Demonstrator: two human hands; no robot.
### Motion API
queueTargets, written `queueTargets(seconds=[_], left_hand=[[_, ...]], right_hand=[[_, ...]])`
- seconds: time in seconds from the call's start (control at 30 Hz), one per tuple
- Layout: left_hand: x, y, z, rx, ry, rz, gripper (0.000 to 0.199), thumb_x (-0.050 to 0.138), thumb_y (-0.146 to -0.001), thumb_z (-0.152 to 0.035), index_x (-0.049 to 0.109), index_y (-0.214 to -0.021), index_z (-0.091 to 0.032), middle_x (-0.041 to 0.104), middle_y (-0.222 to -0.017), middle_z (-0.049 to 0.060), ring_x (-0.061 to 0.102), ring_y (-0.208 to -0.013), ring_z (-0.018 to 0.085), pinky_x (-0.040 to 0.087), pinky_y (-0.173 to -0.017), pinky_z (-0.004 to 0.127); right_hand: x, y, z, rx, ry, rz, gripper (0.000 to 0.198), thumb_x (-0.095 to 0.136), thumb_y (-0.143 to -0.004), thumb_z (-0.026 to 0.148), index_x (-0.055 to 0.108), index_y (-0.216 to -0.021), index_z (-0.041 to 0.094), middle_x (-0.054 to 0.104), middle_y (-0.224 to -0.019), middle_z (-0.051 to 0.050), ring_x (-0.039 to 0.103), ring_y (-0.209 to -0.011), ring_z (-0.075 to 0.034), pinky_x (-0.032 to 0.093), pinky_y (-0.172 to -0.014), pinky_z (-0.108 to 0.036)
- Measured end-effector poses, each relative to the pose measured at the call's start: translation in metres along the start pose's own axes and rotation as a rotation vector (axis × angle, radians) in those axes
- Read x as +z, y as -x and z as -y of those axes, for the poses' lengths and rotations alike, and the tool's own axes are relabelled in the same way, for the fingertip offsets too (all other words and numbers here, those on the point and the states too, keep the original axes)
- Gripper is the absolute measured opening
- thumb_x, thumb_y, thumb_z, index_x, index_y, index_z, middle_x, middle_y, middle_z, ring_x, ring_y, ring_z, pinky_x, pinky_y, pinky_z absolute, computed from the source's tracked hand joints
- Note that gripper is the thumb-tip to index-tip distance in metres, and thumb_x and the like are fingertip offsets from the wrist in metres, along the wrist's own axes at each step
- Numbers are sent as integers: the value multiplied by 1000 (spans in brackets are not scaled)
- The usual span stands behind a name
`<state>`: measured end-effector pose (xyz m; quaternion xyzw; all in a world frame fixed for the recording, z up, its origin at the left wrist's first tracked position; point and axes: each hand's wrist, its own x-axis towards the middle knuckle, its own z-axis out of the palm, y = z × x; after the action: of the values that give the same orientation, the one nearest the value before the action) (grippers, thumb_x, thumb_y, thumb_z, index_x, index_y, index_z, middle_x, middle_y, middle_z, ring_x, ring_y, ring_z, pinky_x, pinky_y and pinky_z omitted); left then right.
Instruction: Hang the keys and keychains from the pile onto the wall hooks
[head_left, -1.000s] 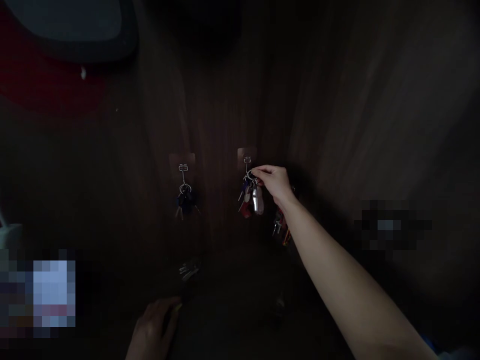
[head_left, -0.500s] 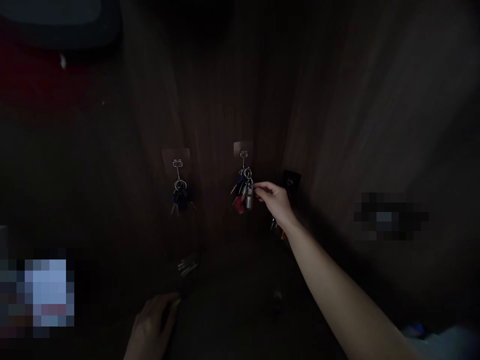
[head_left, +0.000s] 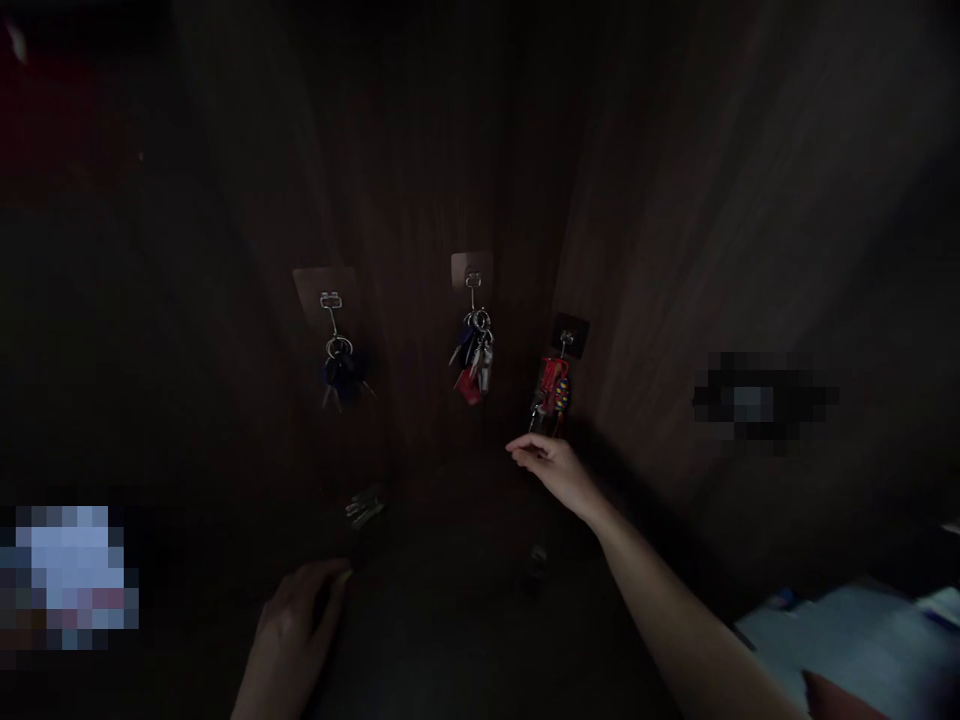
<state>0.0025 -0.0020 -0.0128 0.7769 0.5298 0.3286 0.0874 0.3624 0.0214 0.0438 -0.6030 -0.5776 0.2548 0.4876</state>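
Note:
My right hand is held out in front of the wood surface, fingers stretched and nothing visible in them. It is just below the right key bunch, which has red and multicoloured tags; whether they touch I cannot tell. From the middle hook hangs a key bunch with a red tag. A third key bunch, dark blue, hangs from the left hook. My left hand is low on the left, thumb and fingers meeting at a small pale tip I cannot make out. Loose keys lie just beyond it.
A small dark object lies on the dark surface below my right hand. A pale blue thing fills the lower right corner, next to my forearm. Blurred-out patches cover things at the far left and right. The scene is very dim.
My right hand has let go of the middle key bunch and moved down, uncovering the right bunch. The view has shifted slightly. My left hand keeps its pinched shape.

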Motion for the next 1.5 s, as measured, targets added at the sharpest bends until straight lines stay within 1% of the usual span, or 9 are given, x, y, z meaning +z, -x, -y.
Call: queueTargets(seconds=[0.2, 0.57, 0.73, 0.83, 1.0, 1.2, 1.33, 1.4, 1.5], left_hand=[[1, 0, 3, 19, -13, 8, 33, 42, -85, -46, 66, -94, -25, 71, -92, 3, 66, -88, 23, 54, -76, 38], [2, 0, 0, 20, -5, -1, 34, 42, -85, -47, 64, -94, -23, 71, -91, 4, 66, -86, 23, 53, -76, 39], [4, 1, 3, 18, 9, 3, 32, 43, -85, -46, 64, -95, -24, 70, -93, 5, 65, -89, 24, 53, -78, 39], [4, 1, 4, 13, 3, 4, 31, 43, -85, -44, 64, -95, -24, 70, -93, 4, 65, -89, 23, 53, -78, 38], [4, 0, 3, 20, -5, -13, 31, 43, -85, -44, 65, -93, -24, 71, -90, 4, 65, -86, 23, 53, -76, 39], [3, 0, 2, 12, 2, 0, 33, 43, -84, -46, 65, -93, -24, 71, -92, 4, 65, -87, 24, 53, -77, 38], [4, 0, 3, -7, -2, 11, 34, 42, -84, -47, 66, -94, -24, 71, -93, 5, 65, -89, 25, 53, -78, 40], [3, 0, 2, -5, -5, 14, 34, 42, -84, -47, 66, -93, -24, 71, -93, 4, 65, -89, 25, 53, -78, 40], [1, -1, -1, -12, -7, 24, 34, 42, -84, -46, 66, -93, -25, 71, -92, 4, 65, -89, 24, 53, -77, 38]], right_hand=[[-1, 9, -19, 65, -1, 43, 25, 56, -73, 36, 66, -84, 17, 64, -73, -3, 57, -67, -15, 42, -62, -27], [-21, 26, -13, 233, 81, 732, 17, 66, -65, 29, 70, -77, 17, 61, -60, 2, 50, -55, -11, 37, -54, -23], [-21, 29, -7, 56, 231, 849, 26, 72, -60, 25, 73, -86, 22, 57, -77, 2, 48, -66, -11, 37, -60, -22], [-17, 31, -2, 11, 275, 871, 28, 73, -60, 23, 73, -87, 25, 53, -80, 2, 47, -69, -12, 37, -61, -22], [-6, 32, 1, 1, 372, 810, 11, 69, -63, 19, 73, -72, 23, 55, -76, 0, 49, -71, -13, 36, -61, -23], [8, 22, -20, 15, 340, 405, 9, 59, -72, 18, 67, -76, 19, 59, -75, -1, 54, -67, -13, 40, -62, -24], [2, 19, -22, 31, 347, 240, 15, 53, -79, 24, 66, -85, 19, 60, -76, -1, 54, -65, -13, 41, -62, -26], [-3, 20, -18, -22, 348, 257, 17, 54, -79, 23, 67, -90, 21, 59, -83, -2, 55, -72, -14, 42, -68, -27], [-7, 24, -12, -52, 345, 466, 23, 63, -71, 20, 69, -93, 24, 56, -96, -3, 55, -81, -16, 43, -73, -27]])
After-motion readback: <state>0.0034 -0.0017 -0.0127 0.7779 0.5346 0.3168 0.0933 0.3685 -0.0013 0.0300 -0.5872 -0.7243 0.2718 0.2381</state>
